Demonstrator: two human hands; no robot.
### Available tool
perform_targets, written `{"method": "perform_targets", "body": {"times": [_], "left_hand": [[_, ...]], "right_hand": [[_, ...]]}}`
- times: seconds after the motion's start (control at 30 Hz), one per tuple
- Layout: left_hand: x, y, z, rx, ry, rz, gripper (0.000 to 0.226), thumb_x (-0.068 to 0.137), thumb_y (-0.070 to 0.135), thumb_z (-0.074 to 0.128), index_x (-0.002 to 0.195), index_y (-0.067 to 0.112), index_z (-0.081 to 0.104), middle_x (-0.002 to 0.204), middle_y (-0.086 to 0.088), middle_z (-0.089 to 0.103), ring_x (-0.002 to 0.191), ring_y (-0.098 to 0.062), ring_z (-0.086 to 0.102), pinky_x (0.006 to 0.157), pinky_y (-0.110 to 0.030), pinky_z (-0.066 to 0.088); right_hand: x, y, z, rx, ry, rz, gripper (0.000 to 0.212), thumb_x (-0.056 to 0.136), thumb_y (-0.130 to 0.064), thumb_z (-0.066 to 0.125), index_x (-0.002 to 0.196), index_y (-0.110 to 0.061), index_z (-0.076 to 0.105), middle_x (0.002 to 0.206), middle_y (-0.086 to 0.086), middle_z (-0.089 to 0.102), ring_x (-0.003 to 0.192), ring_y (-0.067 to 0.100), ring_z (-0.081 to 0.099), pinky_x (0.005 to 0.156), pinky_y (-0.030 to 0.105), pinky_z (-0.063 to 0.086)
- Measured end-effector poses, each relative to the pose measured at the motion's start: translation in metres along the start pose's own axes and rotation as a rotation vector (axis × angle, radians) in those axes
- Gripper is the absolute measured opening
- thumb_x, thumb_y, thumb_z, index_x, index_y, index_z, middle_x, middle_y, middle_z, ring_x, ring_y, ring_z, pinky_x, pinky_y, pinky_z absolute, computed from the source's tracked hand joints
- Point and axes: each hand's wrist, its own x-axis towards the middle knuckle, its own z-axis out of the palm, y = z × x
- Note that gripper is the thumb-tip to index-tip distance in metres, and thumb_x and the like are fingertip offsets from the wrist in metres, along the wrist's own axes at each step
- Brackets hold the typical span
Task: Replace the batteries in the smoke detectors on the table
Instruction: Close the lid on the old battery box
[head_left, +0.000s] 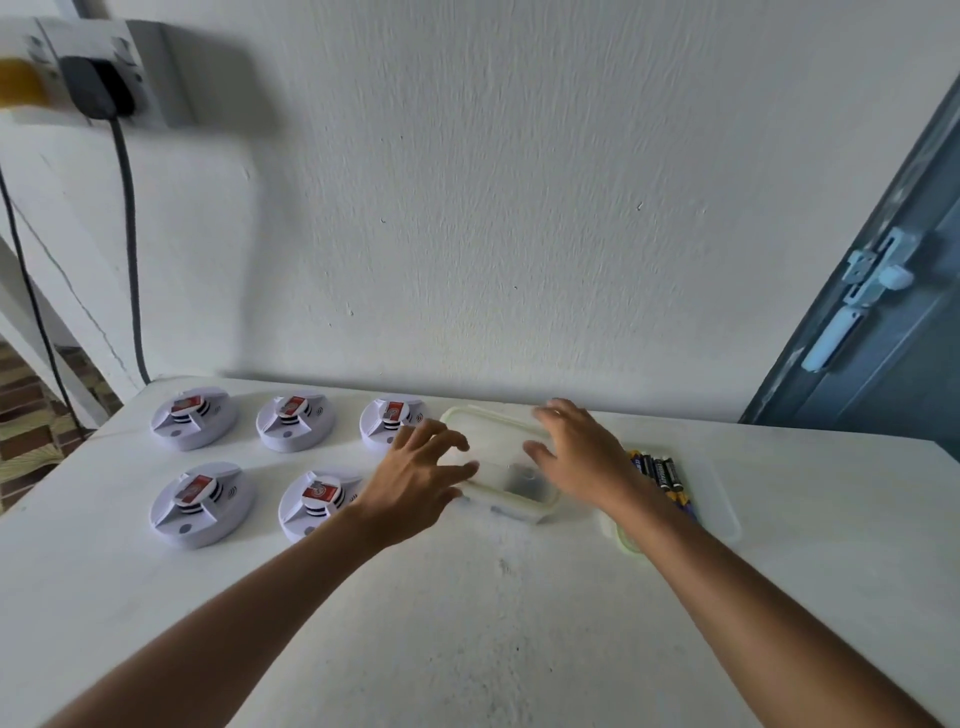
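Several white round smoke detectors with red labels lie in two rows on the white table (467, 597), among them one at back left (193, 418) and one at front left (200, 504). A clear plastic container (501, 460) with a pale green rim sits right of them. My left hand (421, 467) reaches over its left edge with fingers spread. My right hand (576, 452) hovers over its right side, fingers apart. Black batteries (662, 473) lie in a second clear lid or tray (722, 499), partly hidden by my right wrist.
A white wall stands right behind the table. A blue door with a latch (878, 280) is at the right. At upper left a wall socket holds a black plug (96, 88), its cable hanging past the table's left corner.
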Motion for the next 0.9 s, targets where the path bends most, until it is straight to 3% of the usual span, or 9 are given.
{"method": "perform_targets", "body": {"times": [0.1,0.17,0.27,0.37,0.43,0.53,0.67,0.73,0.9], "left_hand": [[0.003,0.002,0.004,0.1,0.028,-0.083,0.042,0.064,0.011,0.086,0.103,0.021,0.076,0.101,-0.009,0.066,0.095,-0.028,0.055,0.072,-0.042,0.052],[0.008,0.01,-0.003,0.076,-0.013,-0.209,0.036,0.079,0.028,0.066,0.114,0.023,0.072,0.108,-0.009,0.065,0.102,-0.032,0.057,0.078,-0.045,0.051],[0.017,0.025,-0.017,-0.058,-0.323,-0.465,0.086,0.074,0.073,0.018,0.143,0.031,0.045,0.143,-0.005,0.046,0.135,-0.027,0.035,0.103,-0.044,0.034],[0.023,0.036,-0.022,-0.189,-0.519,-0.473,0.112,0.06,0.093,0.03,0.154,0.033,0.017,0.162,-0.005,0.013,0.15,-0.026,0.0,0.118,-0.047,0.014],[0.021,0.037,-0.02,-0.233,-0.604,-0.412,0.118,0.058,0.09,0.047,0.155,0.033,0.01,0.163,-0.007,-0.009,0.148,-0.027,-0.018,0.119,-0.052,0.007],[0.018,0.03,-0.017,-0.269,-0.596,-0.357,0.124,0.052,0.086,0.053,0.155,0.031,0.011,0.162,-0.007,-0.014,0.145,-0.025,-0.023,0.119,-0.053,0.011],[0.019,0.019,-0.023,-0.245,-0.633,-0.295,0.117,0.062,0.07,0.071,0.154,0.032,0.009,0.161,-0.006,-0.014,0.146,-0.023,-0.02,0.119,-0.048,0.008],[0.019,0.015,-0.024,-0.227,-0.659,-0.276,0.115,0.067,0.064,0.074,0.153,0.034,0.004,0.16,-0.005,-0.017,0.146,-0.022,-0.021,0.119,-0.047,0.006],[0.018,0.019,-0.021,-0.111,-0.591,-0.237,0.108,0.073,0.061,0.072,0.153,0.035,0.006,0.162,-0.009,-0.007,0.15,-0.025,-0.009,0.119,-0.04,0.014]], "right_hand": [[0.002,0.001,-0.003,0.096,-0.067,0.147,0.06,0.099,-0.03,0.044,0.152,-0.015,0.018,0.146,0.016,0.039,0.131,0.031,0.042,0.102,0.038,0.037],[-0.001,0.0,-0.005,0.089,-0.014,0.189,0.06,0.098,-0.023,0.041,0.152,-0.016,0.014,0.137,0.019,0.047,0.122,0.035,0.048,0.094,0.039,0.042],[-0.008,-0.006,-0.008,0.079,0.009,0.18,0.057,0.098,-0.019,0.04,0.15,-0.016,0.018,0.118,0.018,0.058,0.102,0.033,0.056,0.076,0.035,0.042],[-0.016,-0.016,-0.009,0.106,-0.025,0.13,0.049,0.097,-0.019,0.041,0.145,-0.015,0.028,0.084,0.008,0.06,0.069,0.023,0.056,0.062,0.032,0.04],[-0.019,-0.023,-0.007,0.09,-0.042,0.084,0.044,0.097,-0.023,0.045,0.14,-0.013,0.036,0.077,0.004,0.06,0.063,0.019,0.059,0.061,0.033,0.045],[-0.023,-0.027,-0.01,-0.092,-0.034,-0.011,0.057,0.09,-0.045,0.055,0.139,-0.016,0.044,0.111,0.008,0.065,0.099,0.024,0.063,0.082,0.035,0.048],[-0.026,-0.03,-0.002,-0.134,-0.3,-0.17,0.096,0.071,-0.061,0.071,0.148,-0.019,0.032,0.158,0.001,0.02,0.145,0.025,0.018,0.112,0.042,0.029],[-0.027,-0.032,0.005,-0.158,-0.323,-0.194,0.102,0.071,-0.056,0.074,0.151,-0.014,0.025,0.162,0.001,0.008,0.148,0.023,0.007,0.116,0.041,0.022],[-0.029,-0.035,0.014,-0.183,-0.205,-0.217,0.082,0.078,-0.041,0.074,0.142,-0.01,0.034,0.154,0.006,0.029,0.143,0.024,0.024,0.11,0.038,0.035]]}}
